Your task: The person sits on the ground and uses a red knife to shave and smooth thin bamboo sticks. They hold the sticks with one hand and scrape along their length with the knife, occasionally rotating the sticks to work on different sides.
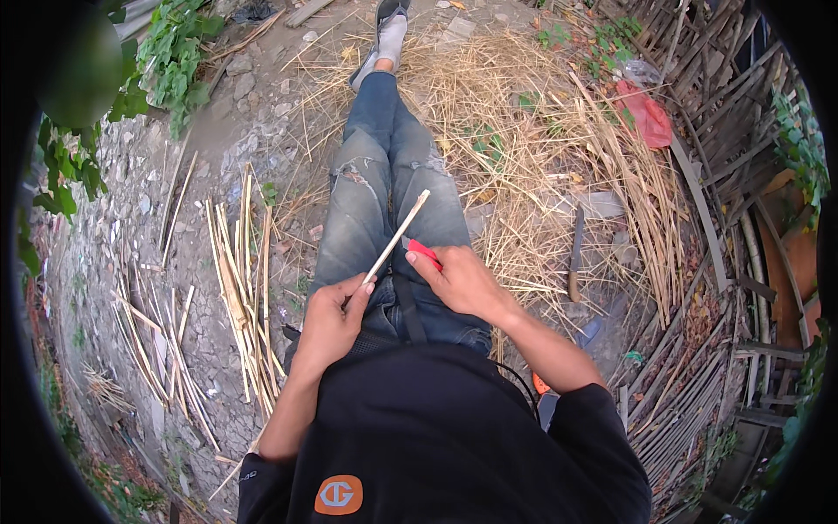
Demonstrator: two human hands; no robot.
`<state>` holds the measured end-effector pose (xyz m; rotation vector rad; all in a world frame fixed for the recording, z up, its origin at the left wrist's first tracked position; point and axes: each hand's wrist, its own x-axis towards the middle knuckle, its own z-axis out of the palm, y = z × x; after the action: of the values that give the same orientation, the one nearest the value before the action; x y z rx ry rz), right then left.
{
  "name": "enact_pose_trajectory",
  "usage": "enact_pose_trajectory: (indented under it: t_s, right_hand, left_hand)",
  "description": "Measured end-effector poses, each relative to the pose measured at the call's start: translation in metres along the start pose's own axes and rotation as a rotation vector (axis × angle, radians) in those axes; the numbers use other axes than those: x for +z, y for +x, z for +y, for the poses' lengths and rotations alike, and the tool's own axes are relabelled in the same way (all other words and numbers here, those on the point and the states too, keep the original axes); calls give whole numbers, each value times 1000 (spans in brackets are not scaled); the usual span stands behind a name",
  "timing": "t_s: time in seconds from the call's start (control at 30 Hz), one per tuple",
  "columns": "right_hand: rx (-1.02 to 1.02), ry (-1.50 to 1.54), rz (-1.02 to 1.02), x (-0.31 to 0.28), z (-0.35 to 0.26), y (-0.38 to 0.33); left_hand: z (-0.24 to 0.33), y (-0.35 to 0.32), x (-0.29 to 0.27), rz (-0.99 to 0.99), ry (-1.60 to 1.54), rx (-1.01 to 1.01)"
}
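My left hand [335, 320] pinches the lower end of a pale, thin bamboo strip [400, 233], which slants up and to the right above my thighs. In my right hand [463, 278] is a red-handled utility knife [422, 251], gripped with the thumb along its handle. Its tip points toward the strip's middle; whether the blade touches the strip is too small to tell. Both hands are over my lap, on worn blue jeans [349, 218] with torn knees. My legs stretch out ahead, crossed at the ankles.
Bundled bamboo strips [240, 297] lie at my left, with more loose sticks [166, 345] farther out. Straw-like shavings [515, 131] cover the ground ahead and right. A long knife [575, 253] rests at my right. A red plastic bag [646, 113] lies near a stick fence [724, 105].
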<state>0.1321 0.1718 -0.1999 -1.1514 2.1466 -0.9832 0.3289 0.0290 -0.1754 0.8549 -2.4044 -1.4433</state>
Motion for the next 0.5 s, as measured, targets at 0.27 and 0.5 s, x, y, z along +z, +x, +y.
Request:
enact_pose_trajectory:
  t_s: [0.27, 0.5]
  right_hand:
    - [-16, -3, 3, -2, -4, 0]
    - [82, -81, 99, -12, 15, 26]
  left_hand:
    - [-4, -3, 4, 3, -20, 3]
    - [0, -2, 6, 18, 92, -11]
